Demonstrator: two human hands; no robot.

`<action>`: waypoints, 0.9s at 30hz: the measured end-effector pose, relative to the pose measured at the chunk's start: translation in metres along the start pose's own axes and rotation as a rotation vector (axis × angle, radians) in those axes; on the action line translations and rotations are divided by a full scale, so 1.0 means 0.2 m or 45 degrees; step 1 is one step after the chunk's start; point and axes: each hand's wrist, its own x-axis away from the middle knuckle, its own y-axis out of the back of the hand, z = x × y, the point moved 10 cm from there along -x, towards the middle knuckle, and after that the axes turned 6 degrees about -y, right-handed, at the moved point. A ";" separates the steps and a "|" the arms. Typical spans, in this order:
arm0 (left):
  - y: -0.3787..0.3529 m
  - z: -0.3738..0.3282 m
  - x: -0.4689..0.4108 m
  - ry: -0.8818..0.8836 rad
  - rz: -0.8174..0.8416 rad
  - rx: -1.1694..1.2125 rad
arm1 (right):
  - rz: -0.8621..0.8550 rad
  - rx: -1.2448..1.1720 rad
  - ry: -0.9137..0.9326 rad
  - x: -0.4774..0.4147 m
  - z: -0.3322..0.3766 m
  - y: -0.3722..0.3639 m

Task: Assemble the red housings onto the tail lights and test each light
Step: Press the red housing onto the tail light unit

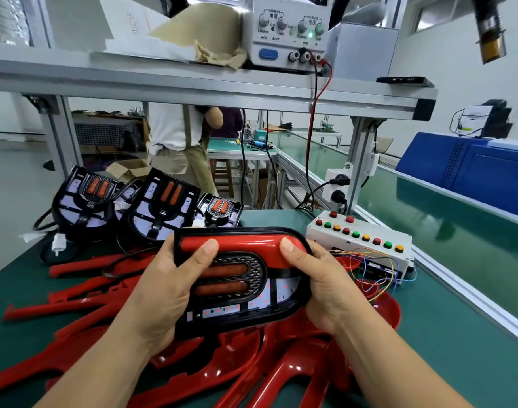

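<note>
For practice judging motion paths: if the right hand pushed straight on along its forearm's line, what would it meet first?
The tail light that the right hand grips blocks it at once; beyond, probably the nearest unfinished light, though depth is unclear.

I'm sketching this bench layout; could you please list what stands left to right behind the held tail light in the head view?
Leftmost bare tail light → middle bare tail light → third bare tail light → white button box → blue machine.

power supply (284, 42), CURRENT, VOLTAGE (perhaps COARSE, FINE)
</note>
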 end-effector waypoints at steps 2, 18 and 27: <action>0.00 -0.01 0.01 -0.026 -0.051 -0.004 | 0.002 -0.011 0.047 0.01 0.01 0.00; 0.15 -0.09 -0.10 0.032 0.064 -0.184 | -0.082 -0.086 0.218 -0.02 0.06 0.01; 0.30 -0.04 0.08 0.292 0.422 -1.360 | -0.267 -0.158 0.146 -0.04 0.01 0.13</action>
